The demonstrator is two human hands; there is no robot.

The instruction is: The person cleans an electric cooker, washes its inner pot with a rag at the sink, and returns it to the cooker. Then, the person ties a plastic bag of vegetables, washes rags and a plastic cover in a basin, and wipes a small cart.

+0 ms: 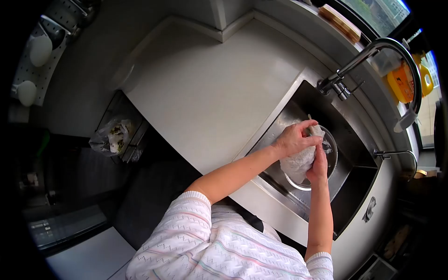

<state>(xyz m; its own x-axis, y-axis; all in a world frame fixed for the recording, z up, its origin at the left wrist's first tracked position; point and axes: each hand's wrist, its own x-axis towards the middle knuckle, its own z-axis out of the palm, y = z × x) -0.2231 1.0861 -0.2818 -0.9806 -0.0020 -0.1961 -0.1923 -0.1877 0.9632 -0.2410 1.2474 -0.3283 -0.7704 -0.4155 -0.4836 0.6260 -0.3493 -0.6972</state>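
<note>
My left hand [294, 139] and my right hand [318, 164] come together over the sink, both closed on a white crumpled cloth [297, 163]. The cloth hangs bunched below the fingers, and a narrower gathered part pokes out above them. Under it a round metal bowl [332, 170] stands in the stainless-steel sink [357, 140]. Some whitish bits show inside the bowl beside my fingers. My hands and the cloth hide most of the bowl's inside.
A curved chrome faucet [343, 77] arches over the sink's far edge, with a smaller spout [396, 153] further right. A yellow jug [405, 83] stands by the window. The pale countertop [210, 93] extends left; a plastic bag [114, 136] hangs beyond its edge.
</note>
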